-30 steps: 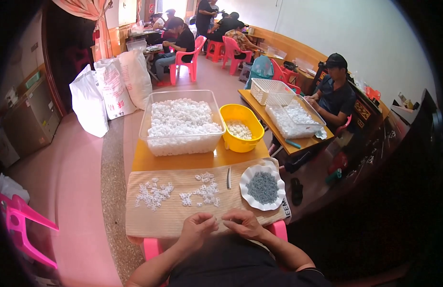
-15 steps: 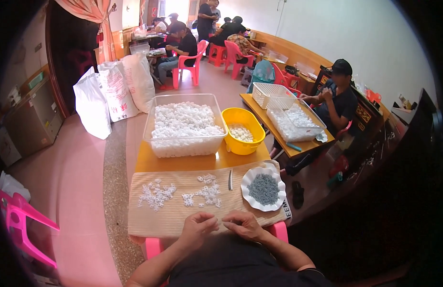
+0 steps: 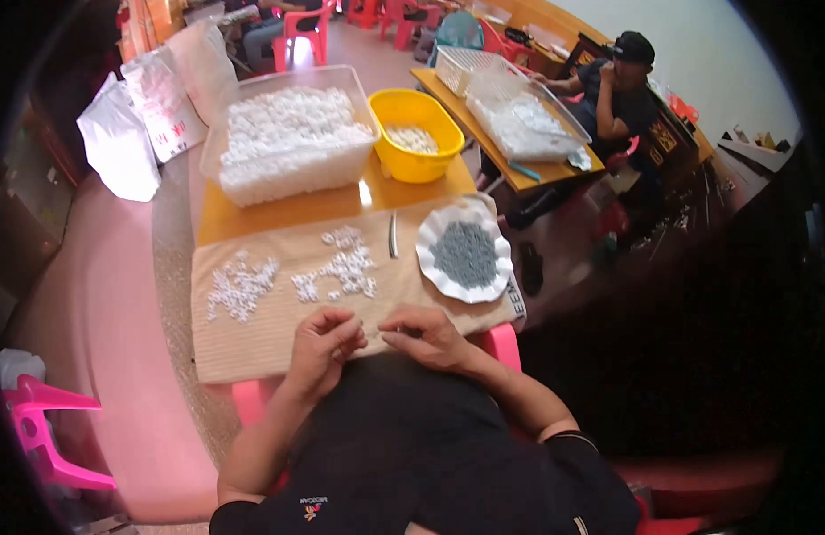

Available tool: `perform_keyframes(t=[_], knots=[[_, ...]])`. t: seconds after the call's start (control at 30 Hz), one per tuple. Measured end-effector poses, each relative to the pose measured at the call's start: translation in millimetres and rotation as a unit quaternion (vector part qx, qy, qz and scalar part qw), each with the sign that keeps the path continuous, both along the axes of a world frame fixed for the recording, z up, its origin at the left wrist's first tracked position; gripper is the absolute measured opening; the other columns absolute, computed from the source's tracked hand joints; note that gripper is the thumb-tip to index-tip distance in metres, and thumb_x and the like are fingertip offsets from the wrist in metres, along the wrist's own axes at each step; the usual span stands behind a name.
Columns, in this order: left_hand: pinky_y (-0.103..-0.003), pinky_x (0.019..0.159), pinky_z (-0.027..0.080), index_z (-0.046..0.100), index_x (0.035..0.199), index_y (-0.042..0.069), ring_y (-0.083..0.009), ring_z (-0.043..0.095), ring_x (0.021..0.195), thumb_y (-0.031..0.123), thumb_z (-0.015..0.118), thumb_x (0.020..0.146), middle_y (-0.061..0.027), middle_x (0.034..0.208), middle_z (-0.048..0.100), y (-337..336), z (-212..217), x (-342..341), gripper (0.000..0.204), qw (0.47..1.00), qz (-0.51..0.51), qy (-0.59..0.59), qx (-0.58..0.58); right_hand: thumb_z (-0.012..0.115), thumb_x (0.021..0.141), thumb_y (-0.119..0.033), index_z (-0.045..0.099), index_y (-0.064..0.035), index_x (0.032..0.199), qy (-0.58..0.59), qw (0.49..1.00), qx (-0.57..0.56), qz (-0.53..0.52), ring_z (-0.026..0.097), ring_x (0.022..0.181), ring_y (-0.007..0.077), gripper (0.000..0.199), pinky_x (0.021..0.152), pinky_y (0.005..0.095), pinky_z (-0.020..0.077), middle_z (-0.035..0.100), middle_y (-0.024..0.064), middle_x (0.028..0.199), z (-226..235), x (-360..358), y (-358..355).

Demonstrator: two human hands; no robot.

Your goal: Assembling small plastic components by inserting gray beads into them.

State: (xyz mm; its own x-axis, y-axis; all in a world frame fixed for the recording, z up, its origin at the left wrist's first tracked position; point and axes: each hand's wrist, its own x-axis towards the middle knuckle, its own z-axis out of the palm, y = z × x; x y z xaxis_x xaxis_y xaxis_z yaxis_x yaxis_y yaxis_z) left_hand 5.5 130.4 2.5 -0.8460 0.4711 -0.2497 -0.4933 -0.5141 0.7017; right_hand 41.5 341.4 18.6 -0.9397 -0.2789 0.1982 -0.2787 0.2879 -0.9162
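Over the front edge of a beige towel point(image 3: 252, 352), my left hand point(image 3: 325, 346) is closed in a pinch, thumb against fingertips. Just beside it, my right hand point(image 3: 427, 338) is also pinched, its fingertips close to the left ones. Whatever sits between the fingers is too small to make out. Beyond the hands lie two loose groups of small white plastic pieces, a left pile point(image 3: 241, 287) and a middle pile point(image 3: 348, 267). A thin metal tool point(image 3: 394, 235), perhaps tweezers, lies right of them. A white wavy-rimmed plate point(image 3: 427, 278) holds many small grey parts point(image 3: 466, 254).
Behind the towel stand a clear bin point(image 3: 292, 183) heaped with white pieces and a yellow basin point(image 3: 421, 165). A person point(image 3: 622, 98) sits at a side table point(image 3: 555, 176) at right. White sacks point(image 3: 118, 143) and a pink stool point(image 3: 51, 432) are at left.
The head view has tipped downward, so the table and bins sit higher and further left in the picture. Both hands stay pinched close together. The person at right has raised a hand toward the head.
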Motion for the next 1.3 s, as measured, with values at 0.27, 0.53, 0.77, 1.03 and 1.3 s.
perform_keyframes(t=[0.27,0.53,0.77,1.03,1.3], knots=[[-0.024,0.066,0.053,0.061,0.096,0.006,-0.0128,0.062,0.071,0.005,0.067,0.085,-0.0046,0.080,0.063,3.2,5.4,4.5,0.012,0.999,0.010,-0.031,-0.012,0.066,0.084,0.000,0.064,0.0033,0.094,0.024,0.998,0.025,-0.053,0.056,0.072,0.0121,0.011,0.063,0.0239,0.0433,0.062,0.0077,0.082,24.9,0.3,20.3],[-0.024,0.066,0.055,0.060,0.092,0.007,-0.0103,0.062,0.074,0.006,0.067,0.086,-0.0020,0.081,0.062,6.3,4.2,7.7,0.009,0.999,0.011,-0.028,-0.027,0.067,0.083,0.001,0.064,0.0028,0.095,0.103,0.971,0.132,-0.170,0.055,0.068,0.0108,0.013,0.060,0.0227,0.0441,0.061,0.0080,0.085,34.8,-7.5,84.1],[-0.025,0.067,0.055,0.061,0.094,0.007,-0.0107,0.061,0.074,0.007,0.067,0.086,-0.0023,0.083,0.062,7.3,4.0,5.7,0.010,0.999,0.011,-0.033,-0.033,0.068,0.079,-0.002,0.065,0.0007,0.095,0.074,0.928,0.257,-0.260,0.060,0.068,0.0186,0.016,0.062,0.0276,0.0474,0.062,0.0102,0.085,33.5,-0.6,127.1],[-0.025,0.067,0.055,0.060,0.094,0.006,-0.0107,0.061,0.073,0.007,0.067,0.085,-0.0025,0.084,0.062,9.1,0.3,6.2,0.011,0.999,0.006,-0.041,-0.033,0.069,0.078,-0.013,0.068,-0.0044,0.096,0.033,0.887,0.401,-0.227,0.063,0.076,0.0277,0.020,0.068,0.0349,0.0489,0.063,0.0103,0.088,32.8,0.1,133.4],[-0.025,0.067,0.055,0.060,0.093,0.005,-0.0102,0.061,0.072,0.007,0.068,0.085,-0.0028,0.083,0.062,8.8,-2.6,5.7,0.011,0.998,0.002,-0.044,-0.037,0.067,0.079,-0.014,0.069,-0.0056,0.089,0.041,0.867,0.447,-0.214,0.063,0.080,0.0307,0.014,0.071,0.0376,0.0497,0.063,0.0100,0.085,20.9,-9.2,133.5]])
